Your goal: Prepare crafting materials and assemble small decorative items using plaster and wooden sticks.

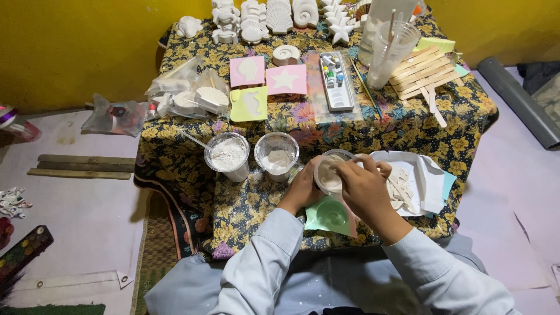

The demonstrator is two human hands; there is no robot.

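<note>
— What do you have at lower centre of the frame?

— My left hand [302, 189] is wrapped around a clear plastic cup [330, 172] of pale mix, fingers closed on its side. My right hand [364, 189] sits over the rim, fingers pinched together above the cup; what they pinch I cannot tell. The cup hangs just above a green mould [331, 214] lying at the near edge of the table [466, 125], which is draped in a floral cloth.

— And to the left of the cup?

— Two more cups, just beside each other: one heaped with white powder [228, 155], a stick leaning in it, and one [276, 155] with a smaller amount of powder.

— To the right?

— A white paper tray [426, 181] of pale flat sticks, touching my right wrist side.

— Further up the frame?

— Pink and yellow moulds [265, 87] in the middle, a paint box [337, 81] beside them, wooden sticks [423, 73] at upper right, and white plaster shapes [262, 17] along the top edge.
</note>
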